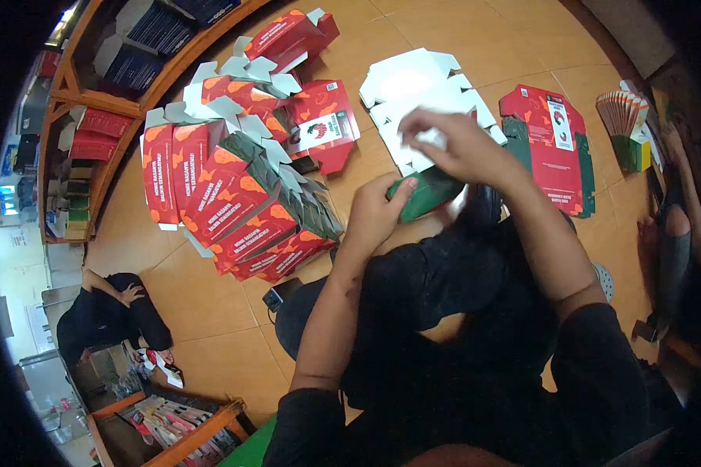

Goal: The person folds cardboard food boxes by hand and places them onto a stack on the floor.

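The green panel is at the near edge of the white sheet, just in front of the person's dark-clad legs; whether the 2 are joined is hidden by the hands. The left hand grips the panel at its left corner, thumb laid along the top face, the other fingers mostly out of sight. The right hand is above the sheet with its fingers bent inward, blurred, so I cannot tell whether they pinch an edge or are free. Judging by the cut tabs and thin edges, this is printed card: light enough for 1 hand, springy, stiff across a flat face but ready to bend along a crease. The green face has a slight sheen and may slide a little under dry fingertips. It should not shatter, though the narrow tabs could crease or tear if squeezed or tugged. The better hold is on a broad panel close to a fold, thumb on 1 face and fingers behind, with light pressure and the tabs left free. The red blank, flat on the floor to the right, and the red cartons, grouped on the left, look to be similar card.
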